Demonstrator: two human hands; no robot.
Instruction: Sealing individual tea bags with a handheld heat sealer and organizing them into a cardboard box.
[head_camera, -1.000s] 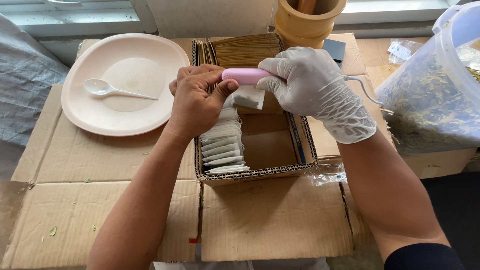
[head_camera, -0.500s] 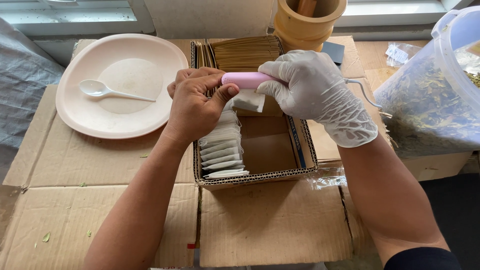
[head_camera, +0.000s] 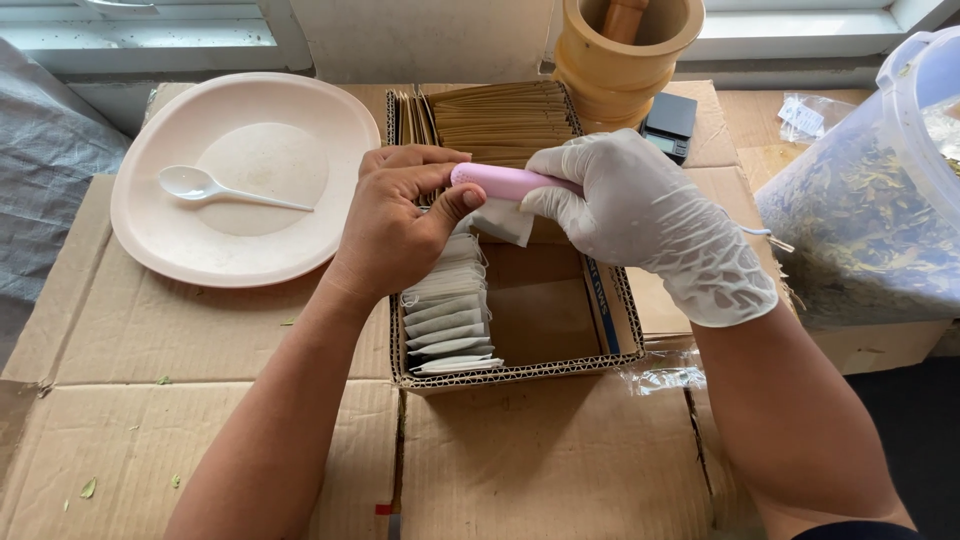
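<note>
1. A small white paper sachet (head_camera: 503, 221) hangs just under a slim pink hand tool (head_camera: 508, 181), directly above the back half of the open cardboard box (head_camera: 520, 372). The sachet's top edge appears pinched in or against the tool; the exact contact is hidden by the thumbs.
2. The left hand (head_camera: 400, 225), bare, has its grip closed round the tool's near end, thumb pressing up from below, fingertips touching the sachet's corner.
3. The right hand (head_camera: 645, 215), in a white glove, is closed round the tool's other end.
4. Judged from this, the step in hand is pressing or sealing the sachet's edge. The next move would call for keeping the edge flat and square in the tool.
5. Inside the box, along its left wall, a row of finished sachets (head_camera: 447, 318) stands packed; the right part is bare.
6. Behind the box lie stacked brown envelopes (head_camera: 505, 118), a wooden mortar (head_camera: 625, 50) and a small black scale (head_camera: 670, 120).
7. Left of the box sits a cream plate (head_camera: 170, 250) bearing a white spoon (head_camera: 225, 190); right of it stands a clear tub of dried leaves (head_camera: 870, 230).
8. Flattened cardboard covers the surface (head_camera: 200, 340).
</note>
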